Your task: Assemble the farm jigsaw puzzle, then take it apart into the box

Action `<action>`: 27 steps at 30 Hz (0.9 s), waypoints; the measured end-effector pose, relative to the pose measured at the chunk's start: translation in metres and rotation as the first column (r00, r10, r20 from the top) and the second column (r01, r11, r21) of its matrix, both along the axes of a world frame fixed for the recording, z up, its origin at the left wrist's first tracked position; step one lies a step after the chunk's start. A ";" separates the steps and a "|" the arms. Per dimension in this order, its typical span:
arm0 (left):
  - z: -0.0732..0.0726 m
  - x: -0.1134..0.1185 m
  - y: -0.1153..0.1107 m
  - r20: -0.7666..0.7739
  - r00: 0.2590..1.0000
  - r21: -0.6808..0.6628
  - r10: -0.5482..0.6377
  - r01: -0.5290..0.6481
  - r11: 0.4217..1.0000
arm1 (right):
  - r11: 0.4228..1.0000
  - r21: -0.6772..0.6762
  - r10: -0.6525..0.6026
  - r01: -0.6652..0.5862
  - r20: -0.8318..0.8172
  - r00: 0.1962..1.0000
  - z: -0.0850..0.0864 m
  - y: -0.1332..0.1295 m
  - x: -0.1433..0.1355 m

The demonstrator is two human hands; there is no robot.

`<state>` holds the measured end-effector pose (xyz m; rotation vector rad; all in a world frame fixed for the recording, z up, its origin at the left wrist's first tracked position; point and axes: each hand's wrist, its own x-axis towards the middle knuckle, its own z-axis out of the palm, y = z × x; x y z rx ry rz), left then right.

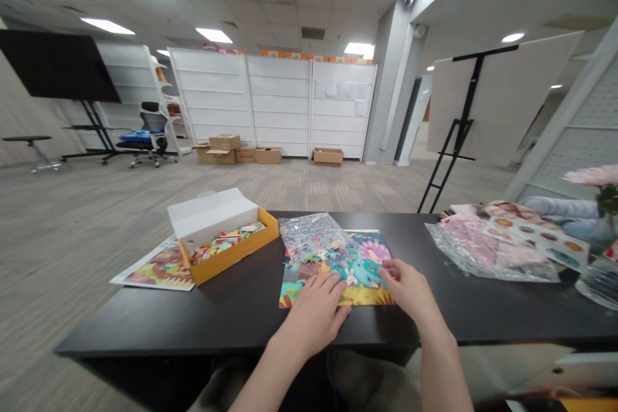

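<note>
A colorful puzzle picture [364, 273] with cartoon animals lies flat on the black table. My left hand [318, 306] rests on its lower left part, palm down, with the fingers stretched out. At the picture's right edge, my right hand [403, 283] has thumb and index finger close together; whatever is between them is too small to make out. A clear plastic bag [316, 238] with puzzle pieces in it covers the picture's upper left. Left of it, an open yellow box [236, 257] with a white lid holds many loose pieces.
A printed sheet [164, 267] lies partly under the box. On the right are pink items in clear plastic [492, 248], a sticker sheet [541, 238] and a vase with a pink flower [596, 176]. The black table's [178, 322] front edge runs below my forearms.
</note>
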<state>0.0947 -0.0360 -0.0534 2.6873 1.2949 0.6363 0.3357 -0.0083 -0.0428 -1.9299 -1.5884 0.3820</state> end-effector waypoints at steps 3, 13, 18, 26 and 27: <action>0.004 -0.001 -0.002 0.001 1.000 -0.009 -0.007 0.007 1.000 | 1.000 -0.004 0.017 -0.018 -0.084 0.996 -0.002 0.002 0.002; 0.013 0.002 -0.006 -0.093 0.996 -0.021 0.015 -0.017 1.000 | 0.991 0.110 0.105 -0.077 -0.278 0.955 -0.019 0.012 0.006; 0.010 0.004 -0.004 -0.103 0.994 -0.017 0.037 -0.039 0.999 | 0.988 0.088 0.139 -0.123 -0.207 0.968 -0.016 0.012 0.006; 0.010 0.006 -0.007 -0.101 0.994 0.016 0.049 -0.047 0.999 | 0.981 0.135 0.175 -0.140 -0.298 0.939 -0.019 0.013 0.010; 0.010 0.007 -0.007 -0.097 0.994 0.027 0.056 -0.054 0.998 | 0.982 0.133 0.171 -0.136 -0.299 0.939 -0.020 0.013 0.010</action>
